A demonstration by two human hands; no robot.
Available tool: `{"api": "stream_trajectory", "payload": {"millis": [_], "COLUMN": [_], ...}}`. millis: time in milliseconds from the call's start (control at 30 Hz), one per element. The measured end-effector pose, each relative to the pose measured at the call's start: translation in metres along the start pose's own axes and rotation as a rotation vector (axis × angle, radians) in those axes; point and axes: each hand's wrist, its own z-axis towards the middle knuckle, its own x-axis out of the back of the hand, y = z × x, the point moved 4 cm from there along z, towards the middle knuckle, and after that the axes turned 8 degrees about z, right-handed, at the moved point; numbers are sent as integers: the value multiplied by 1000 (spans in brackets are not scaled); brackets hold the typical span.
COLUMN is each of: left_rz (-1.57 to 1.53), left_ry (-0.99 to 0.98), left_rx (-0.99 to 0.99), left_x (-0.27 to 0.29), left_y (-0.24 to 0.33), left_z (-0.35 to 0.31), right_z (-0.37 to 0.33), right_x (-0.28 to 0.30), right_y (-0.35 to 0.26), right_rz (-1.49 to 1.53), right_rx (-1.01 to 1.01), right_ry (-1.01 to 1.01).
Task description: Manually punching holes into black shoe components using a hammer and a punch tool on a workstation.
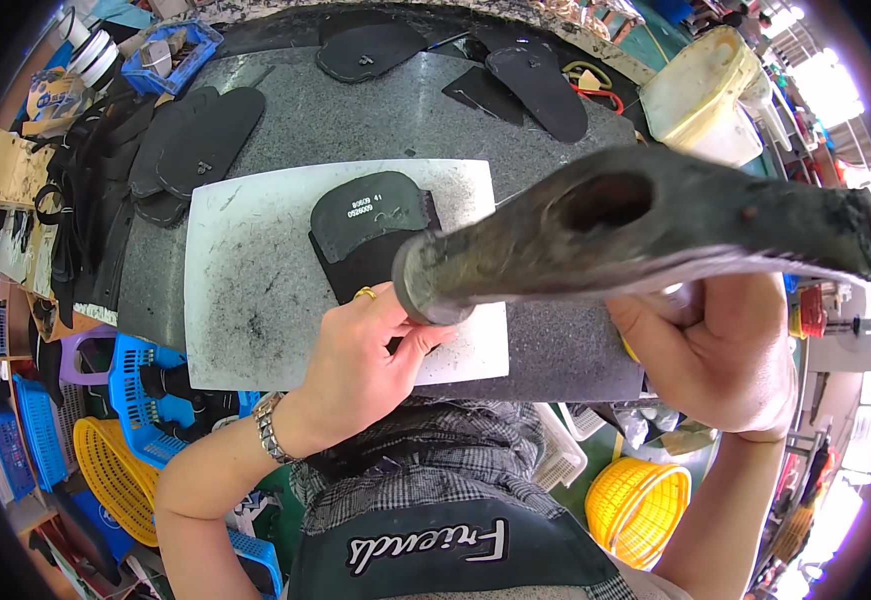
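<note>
My right hand is closed around the handle of a hammer, raised close in front of the view. Its worn dark metal head stretches across the right half, with a round striking face at its left end. Below that face, my left hand has its thumb and fingers drawn together; the hammer head covers part of the fingertips, so what they hold cannot be made out. Just beyond them a black shoe piece with a rounded end and white print lies on a smudged white board. Its right edge is partly hidden.
The board lies on a grey stone worktop. Black sole-shaped pieces are stacked at left, with others at the back. A blue crate stands far left, a whitish tub far right. Yellow and blue baskets sit below the worktop.
</note>
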Motion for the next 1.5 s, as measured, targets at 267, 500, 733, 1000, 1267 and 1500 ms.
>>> {"api": "stream_trajectory", "payload": {"millis": [267, 500, 733, 1000, 1267, 1500], "left_rz": [-298, 340, -271, 121, 456, 264], "left_ry": [-84, -24, -18, -29, -16, 45], "left_rx": [200, -179, 258, 77, -264, -72], "left_x": [-3, 0, -4, -2, -8, -3], "left_y": [-7, 16, -14, 13, 22, 10], "left_z": [11, 5, 11, 15, 13, 19], "right_z": [-29, 5, 2, -1, 2, 11], "right_x": [-6, 8, 5, -5, -12, 7], "right_y": [10, -8, 0, 5, 16, 8], "right_rz": [-74, -80, -46, -174, -152, 5], "right_rx": [-199, -152, -94, -277, -247, -254], "right_ry": [-43, -81, -3, -327, -277, 24]}}
